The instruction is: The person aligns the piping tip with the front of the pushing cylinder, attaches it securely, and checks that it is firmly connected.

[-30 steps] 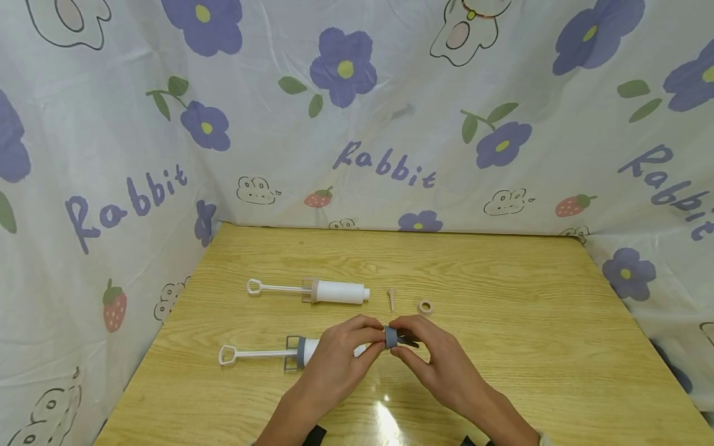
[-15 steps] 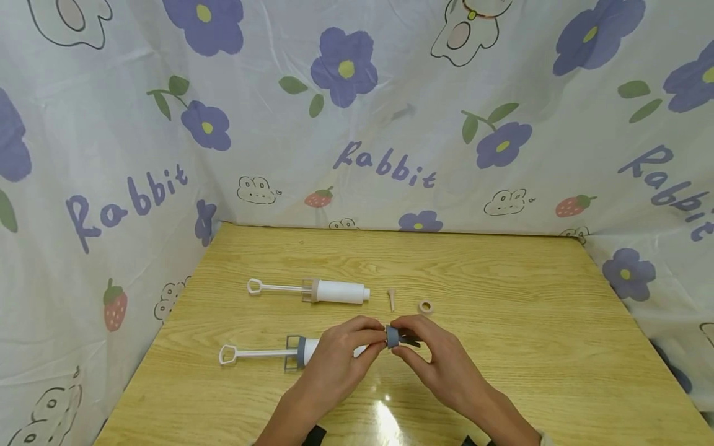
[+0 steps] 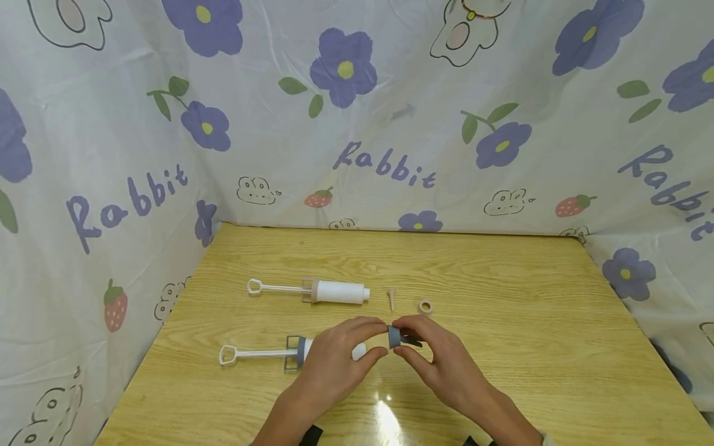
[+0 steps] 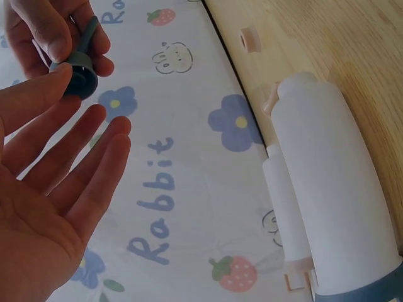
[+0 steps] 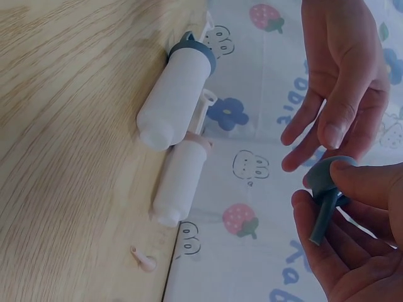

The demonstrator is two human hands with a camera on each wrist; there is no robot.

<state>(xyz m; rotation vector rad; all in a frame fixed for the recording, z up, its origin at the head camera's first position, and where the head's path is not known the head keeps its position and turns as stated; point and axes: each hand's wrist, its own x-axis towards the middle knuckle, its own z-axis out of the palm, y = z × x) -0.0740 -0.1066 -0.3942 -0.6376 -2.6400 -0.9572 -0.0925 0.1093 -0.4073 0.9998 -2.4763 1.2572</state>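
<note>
My right hand (image 3: pixel 446 359) pinches a blue-grey screw ring (image 3: pixel 394 336) between thumb and fingers. A narrow nozzle (image 5: pixel 323 220) of the same colour sticks out of the ring toward the right palm. Spread thumb and fingers of my left hand (image 3: pixel 337 356) are right at the ring's open side, loosely extended. Below the left hand lies a white syringe (image 3: pixel 312 352) with a blue-grey collar and a pulled-out plunger, its barrel partly hidden by that hand.
Behind it lies a second white syringe (image 3: pixel 340 292) with a beige collar. A small beige nozzle (image 3: pixel 392 299) and a beige ring (image 3: pixel 426 306) rest to its right on the wooden table (image 3: pixel 530 310). A printed cloth (image 3: pixel 357 124) hangs behind and at the sides.
My left thumb and fingers have spread and come off the ring. The right hand has kept its pinch and shifted very slightly to the right with it.
</note>
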